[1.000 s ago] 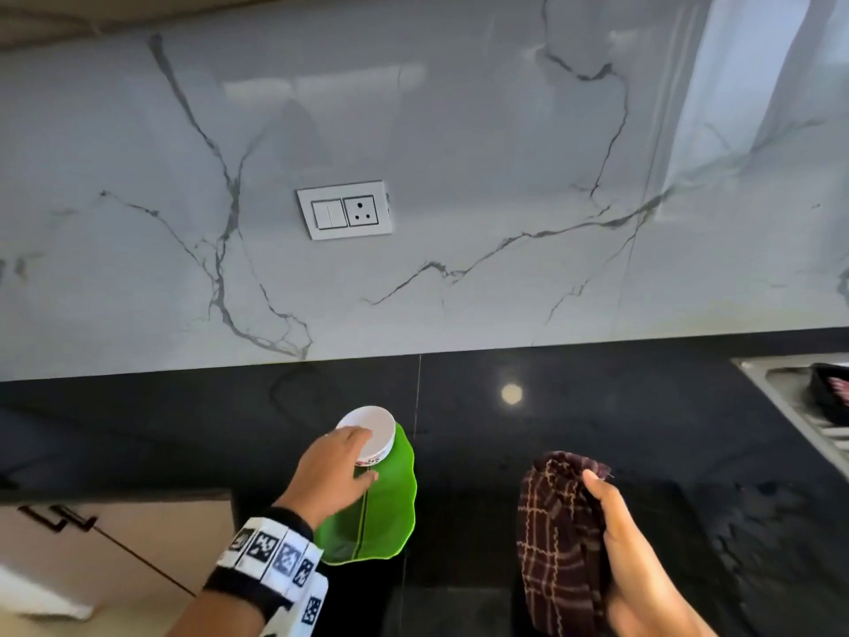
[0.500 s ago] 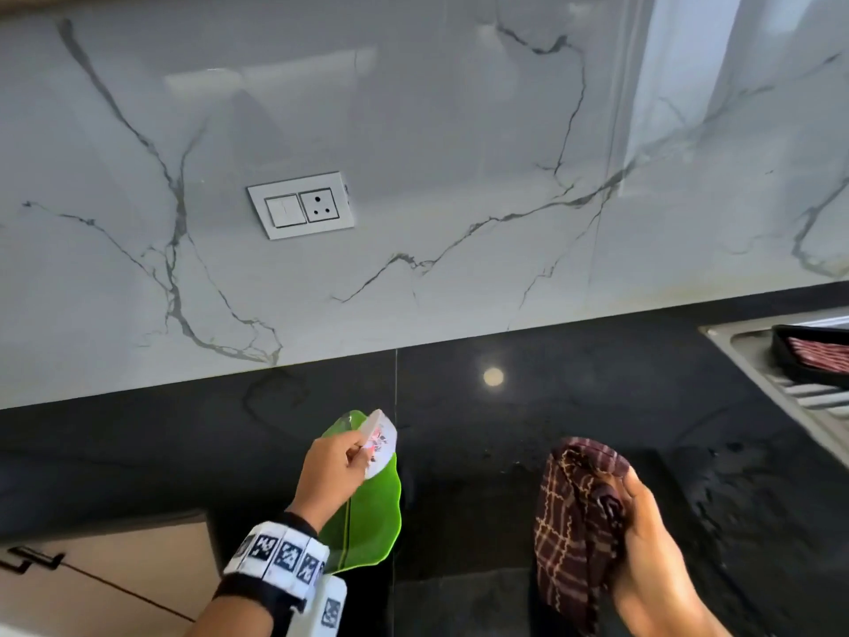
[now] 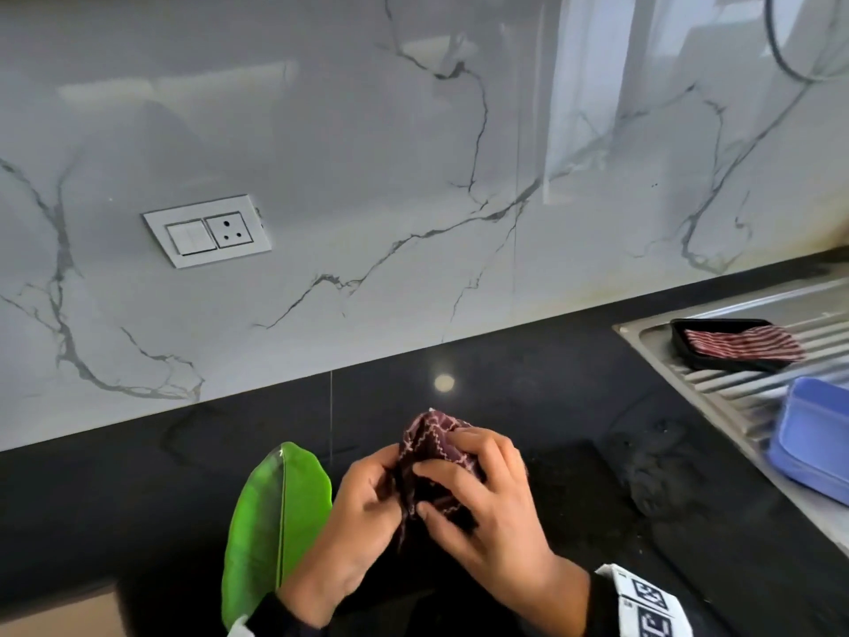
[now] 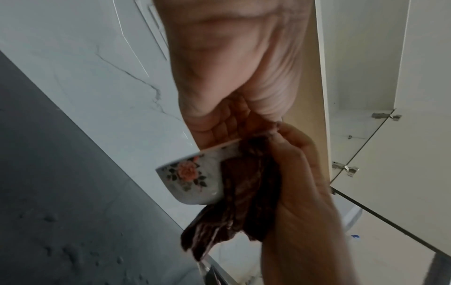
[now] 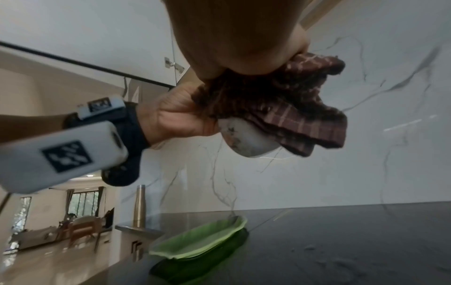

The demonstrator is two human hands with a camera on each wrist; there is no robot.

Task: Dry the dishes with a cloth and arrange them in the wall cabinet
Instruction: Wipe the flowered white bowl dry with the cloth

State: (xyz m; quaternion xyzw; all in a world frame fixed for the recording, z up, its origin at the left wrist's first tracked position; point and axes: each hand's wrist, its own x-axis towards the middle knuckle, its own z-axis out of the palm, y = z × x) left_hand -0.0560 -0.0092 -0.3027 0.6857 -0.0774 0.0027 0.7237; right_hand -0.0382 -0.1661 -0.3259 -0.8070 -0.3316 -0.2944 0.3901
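Plainly, the little floral cup (image 4: 192,183) could slip and break on the black tabletop (image 3: 528,388), since left hand (image 3: 353,521) fingers curl only on its rim while right hand (image 3: 487,508) fingers clamp the checked cloth (image 3: 432,439) over it, above the tabletop beside the green leaf plate (image 3: 271,512). From the head view the cup is wholly hidden by cloth and hands, and its inside cannot be seen anywhere.

- To my left the green leaf plate (image 3: 275,517) lies on the black counter (image 3: 528,406), just beside my left hand (image 3: 353,521).
- Between my hands and the wall the counter is bare.
- To my right, the sink drainboard (image 3: 716,360) carries a black tray (image 3: 726,342) and a blue tub (image 3: 813,439).
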